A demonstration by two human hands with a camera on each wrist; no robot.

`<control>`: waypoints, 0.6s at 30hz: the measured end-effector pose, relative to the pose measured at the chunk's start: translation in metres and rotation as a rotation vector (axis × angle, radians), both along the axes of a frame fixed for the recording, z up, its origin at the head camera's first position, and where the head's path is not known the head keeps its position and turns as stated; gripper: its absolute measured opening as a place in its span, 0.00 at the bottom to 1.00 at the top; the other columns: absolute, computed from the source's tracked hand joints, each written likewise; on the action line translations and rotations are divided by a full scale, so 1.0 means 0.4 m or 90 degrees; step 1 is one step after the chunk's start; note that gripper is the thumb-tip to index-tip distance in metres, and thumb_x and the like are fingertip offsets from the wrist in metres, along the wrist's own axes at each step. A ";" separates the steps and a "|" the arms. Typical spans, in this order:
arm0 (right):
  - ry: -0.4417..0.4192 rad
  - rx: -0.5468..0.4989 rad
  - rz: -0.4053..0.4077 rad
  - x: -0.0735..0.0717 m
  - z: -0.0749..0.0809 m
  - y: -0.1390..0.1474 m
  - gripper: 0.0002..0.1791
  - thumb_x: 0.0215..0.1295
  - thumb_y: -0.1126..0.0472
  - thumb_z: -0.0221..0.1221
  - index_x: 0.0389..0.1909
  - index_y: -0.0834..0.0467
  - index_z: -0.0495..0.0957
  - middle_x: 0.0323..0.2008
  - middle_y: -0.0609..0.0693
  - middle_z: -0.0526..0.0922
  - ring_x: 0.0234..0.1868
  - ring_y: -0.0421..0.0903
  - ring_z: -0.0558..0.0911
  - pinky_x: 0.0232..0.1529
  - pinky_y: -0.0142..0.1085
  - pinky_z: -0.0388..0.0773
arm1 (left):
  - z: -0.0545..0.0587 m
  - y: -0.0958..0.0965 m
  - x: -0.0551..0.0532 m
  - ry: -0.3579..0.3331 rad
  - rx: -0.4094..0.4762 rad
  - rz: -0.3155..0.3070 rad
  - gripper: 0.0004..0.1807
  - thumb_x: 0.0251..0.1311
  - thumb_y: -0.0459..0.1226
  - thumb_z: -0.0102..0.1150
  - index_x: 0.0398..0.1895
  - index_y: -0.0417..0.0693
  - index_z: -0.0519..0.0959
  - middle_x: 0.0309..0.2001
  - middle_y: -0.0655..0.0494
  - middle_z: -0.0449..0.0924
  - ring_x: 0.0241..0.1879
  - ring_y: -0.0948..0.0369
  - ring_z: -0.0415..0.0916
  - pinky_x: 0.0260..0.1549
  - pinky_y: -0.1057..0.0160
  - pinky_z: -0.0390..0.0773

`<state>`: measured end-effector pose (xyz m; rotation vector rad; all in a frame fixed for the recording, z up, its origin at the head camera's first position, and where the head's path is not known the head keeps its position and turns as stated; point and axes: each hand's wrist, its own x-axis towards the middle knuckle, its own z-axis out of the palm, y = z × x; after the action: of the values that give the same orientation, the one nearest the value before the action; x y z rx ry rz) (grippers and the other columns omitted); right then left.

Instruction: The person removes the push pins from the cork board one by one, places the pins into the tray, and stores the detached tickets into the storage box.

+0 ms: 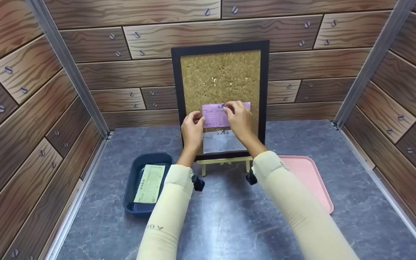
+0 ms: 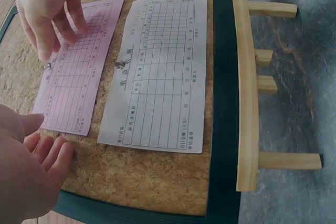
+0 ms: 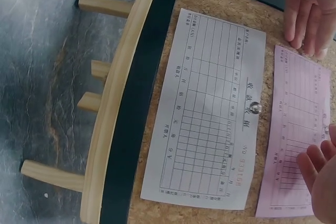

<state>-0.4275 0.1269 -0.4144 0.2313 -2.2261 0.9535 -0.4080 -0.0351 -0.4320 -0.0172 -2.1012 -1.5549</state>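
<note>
A pink receipt slip [image 1: 213,119] lies against the cork board [image 1: 219,72], above a white receipt slip [image 1: 217,142]. My left hand [image 1: 192,130] is at the pink slip's left edge, its thumb by the corner and its fingers loosely bent beside the cork. Over the pink slip's upper right part is my right hand [image 1: 240,117]. In the left wrist view, its fingertips are near a clear push pin [image 2: 48,66] at the slip's top edge; contact is unclear. Another clear push pin [image 2: 121,65] sits at the white slip's top.
The black-framed board leans on a small wooden easel [image 1: 226,160]. At left, a dark blue tray [image 1: 130,191] holds a pale green slip [image 1: 150,183]. A pink tray [image 1: 312,169] is partly behind the right sleeve. Wood-patterned walls [image 1: 128,72] enclose the table.
</note>
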 end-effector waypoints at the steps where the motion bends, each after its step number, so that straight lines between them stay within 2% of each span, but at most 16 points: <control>1: 0.000 -0.006 0.000 -0.004 -0.001 -0.002 0.10 0.66 0.56 0.65 0.43 0.58 0.86 0.41 0.53 0.86 0.43 0.53 0.85 0.46 0.49 0.78 | 0.002 0.001 -0.003 0.001 -0.003 0.000 0.12 0.63 0.32 0.64 0.49 0.38 0.83 0.45 0.45 0.85 0.44 0.52 0.83 0.48 0.57 0.81; 10: 0.005 -0.022 -0.013 -0.023 0.004 -0.021 0.09 0.66 0.58 0.65 0.41 0.59 0.85 0.39 0.54 0.86 0.43 0.54 0.84 0.46 0.49 0.77 | 0.013 0.010 -0.016 -0.003 0.007 0.006 0.11 0.62 0.30 0.64 0.48 0.38 0.84 0.42 0.45 0.85 0.42 0.53 0.83 0.47 0.58 0.81; 18: -0.047 0.002 -0.056 -0.021 0.011 -0.026 0.09 0.66 0.53 0.64 0.41 0.53 0.84 0.40 0.49 0.85 0.42 0.53 0.85 0.42 0.51 0.78 | 0.018 0.018 -0.025 -0.018 0.002 0.030 0.10 0.61 0.31 0.65 0.45 0.40 0.85 0.39 0.48 0.85 0.40 0.55 0.83 0.44 0.61 0.80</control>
<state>-0.4360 0.1165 -0.4101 0.1008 -2.2857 0.9249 -0.4178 -0.0278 -0.4247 0.0550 -2.1061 -1.5393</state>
